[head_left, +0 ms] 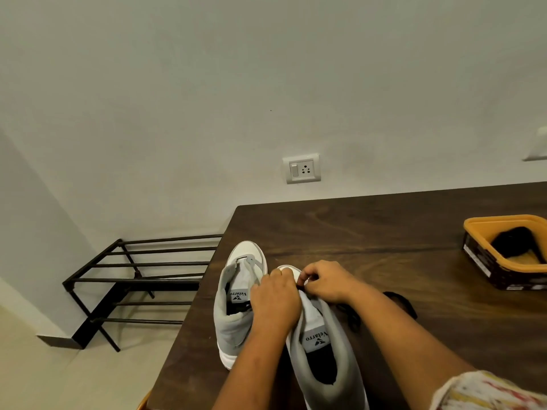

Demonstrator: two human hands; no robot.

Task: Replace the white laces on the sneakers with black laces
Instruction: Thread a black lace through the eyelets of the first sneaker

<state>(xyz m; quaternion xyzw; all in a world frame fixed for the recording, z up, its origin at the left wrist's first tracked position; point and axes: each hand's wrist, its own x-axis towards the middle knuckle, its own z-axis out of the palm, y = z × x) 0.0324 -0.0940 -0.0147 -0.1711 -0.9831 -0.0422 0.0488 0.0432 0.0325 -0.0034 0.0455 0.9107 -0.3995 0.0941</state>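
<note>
outer sneaker (236, 306): at table (384, 232) left edge
inner sneaker (322, 344): just beside it
left hand (275, 297): curled over inner sneaker's front, gripping
right hand (328, 281): fingertips pinching same sneaker's eyelet area
black laces (352, 316): on table, beside right forearm

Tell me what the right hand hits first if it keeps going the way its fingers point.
Most likely the left hand: the right hand points leftward over the nearer sneaker, and the two nearly touch there. Depth between them is unclear.
</note>
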